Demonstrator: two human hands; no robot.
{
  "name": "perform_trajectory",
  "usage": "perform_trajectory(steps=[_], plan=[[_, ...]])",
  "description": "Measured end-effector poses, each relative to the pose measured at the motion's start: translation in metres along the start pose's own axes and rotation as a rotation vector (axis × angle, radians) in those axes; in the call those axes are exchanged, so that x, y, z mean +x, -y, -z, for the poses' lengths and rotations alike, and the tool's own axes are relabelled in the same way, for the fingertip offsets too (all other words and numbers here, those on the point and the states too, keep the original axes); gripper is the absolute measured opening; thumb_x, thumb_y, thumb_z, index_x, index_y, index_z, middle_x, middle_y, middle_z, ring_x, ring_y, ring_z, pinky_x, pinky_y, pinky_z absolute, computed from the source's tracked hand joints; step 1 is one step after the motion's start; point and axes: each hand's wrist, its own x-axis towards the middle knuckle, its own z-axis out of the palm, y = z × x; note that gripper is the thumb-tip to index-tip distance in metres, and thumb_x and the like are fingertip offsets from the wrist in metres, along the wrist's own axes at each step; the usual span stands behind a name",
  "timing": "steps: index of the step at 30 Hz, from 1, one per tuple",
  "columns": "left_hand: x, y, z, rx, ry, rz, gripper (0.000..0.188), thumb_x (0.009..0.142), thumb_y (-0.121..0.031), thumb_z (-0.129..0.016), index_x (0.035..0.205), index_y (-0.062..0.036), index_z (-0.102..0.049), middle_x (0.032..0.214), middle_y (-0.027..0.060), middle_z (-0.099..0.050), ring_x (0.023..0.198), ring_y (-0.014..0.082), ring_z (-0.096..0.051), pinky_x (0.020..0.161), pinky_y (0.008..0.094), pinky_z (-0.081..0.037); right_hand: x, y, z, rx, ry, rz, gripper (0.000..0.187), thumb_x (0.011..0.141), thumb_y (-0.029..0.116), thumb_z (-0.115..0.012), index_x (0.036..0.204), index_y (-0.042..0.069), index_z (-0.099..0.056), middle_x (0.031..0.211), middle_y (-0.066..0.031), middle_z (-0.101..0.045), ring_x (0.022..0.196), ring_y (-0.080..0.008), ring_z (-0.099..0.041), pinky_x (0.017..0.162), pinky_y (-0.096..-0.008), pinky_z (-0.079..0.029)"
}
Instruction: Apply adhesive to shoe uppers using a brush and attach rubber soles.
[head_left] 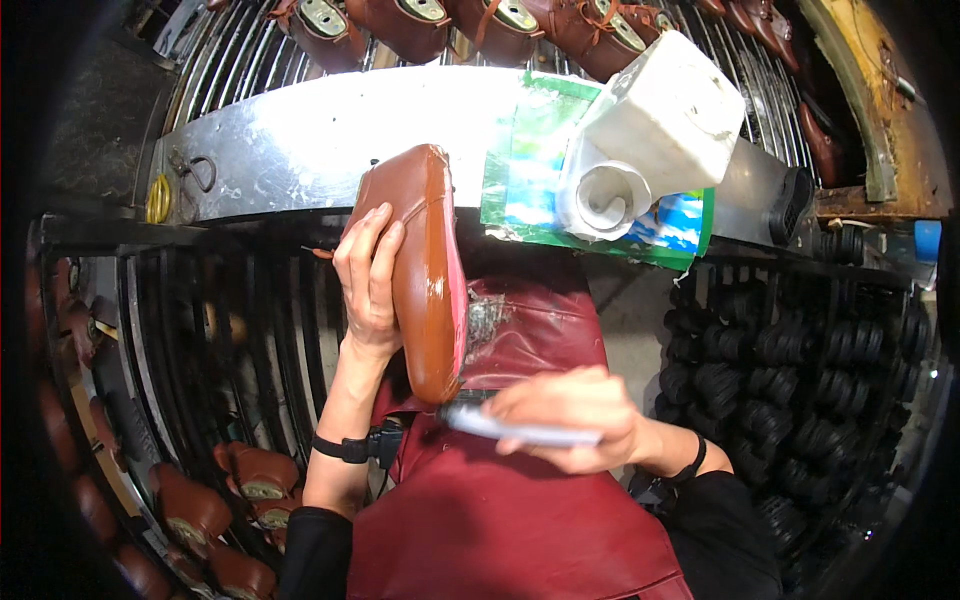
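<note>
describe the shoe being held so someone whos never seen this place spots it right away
Start at the shiny metal bench across the top, then drop to the left hand just below its middle. It grips a glossy brown shoe, toe toward the picture's bottom. Unlike the brown shoes on the rack, this one is in hand, showing a bright pink edge.

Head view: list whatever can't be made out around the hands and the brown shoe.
All in the head view:
- Left hand: thumb hidden by the brown shoe.
- Pale tool in the right hand: blurred; whether its tip touches the shoe is unclear.
- Row of shoes: cut off by the upper edge.
</note>
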Motion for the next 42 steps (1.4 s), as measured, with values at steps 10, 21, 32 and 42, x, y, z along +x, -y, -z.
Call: perform_trajectory(steps=[10, 21, 32, 42], plan=[[0.046, -0.021, 0.010, 0.011, 0.133, 0.138, 0.080, 0.075, -0.011, -0.083, 0.148, 0.0001, -0.052, 0.147, 0.0201, -0.055, 0.133, 0.0394, -0.053, 0.113, 0.0497, -0.041, 0.039, 0.005, 0.027, 0.003, -0.263, -0.027, 0.015, 0.084, -0.005, -0.080, 0.094, -0.011, -0.070, 0.089, -0.0221, -0.074, 0.076, -0.0230, -0.073, 0.068, -0.0318, -0.059], [0.133, -0.006, 0.036, -0.162, 0.348, 0.316, 0.072, 0.075, -0.017, -0.080, 0.139, 0.0038, -0.057, 0.141, 0.0210, -0.057, 0.127, 0.0404, -0.053, 0.112, 0.0465, -0.042, 0.121, 0.020, 0.081, -0.204, -0.068, 0.220, 0.021, 0.075, 0.008, -0.076, 0.090, -0.003, -0.067, 0.095, -0.0248, -0.076, 0.082, -0.0318, -0.073, 0.075, -0.0409, -0.059], [0.097, 0.081, -0.001, -1.055, 0.075, 0.776, 0.098, 0.058, 0.017, -0.092, 0.148, 0.0014, -0.056, 0.132, 0.0118, -0.069, 0.120, 0.0233, -0.067, 0.106, 0.0392, -0.058, 0.076, -0.067, 0.079, -0.014, -0.689, -0.328, 0.016, 0.095, 0.008, -0.078, 0.106, -0.004, -0.074, 0.096, -0.0078, -0.076, 0.082, -0.0113, -0.070, 0.073, -0.0243, -0.054], [0.009, 0.008, 0.031, -1.044, 0.055, 1.008, 0.074, 0.068, -0.024, -0.091, 0.132, 0.0071, -0.069, 0.103, 0.0080, -0.072, 0.096, 0.0172, -0.069, 0.090, 0.0306, -0.053, 0.019, -0.086, 0.071, -0.261, -1.127, -0.342, 0.019, 0.100, 0.013, -0.076, 0.101, -0.006, -0.073, 0.075, -0.0077, -0.071, 0.057, -0.0107, -0.066, 0.047, -0.0232, -0.050]])
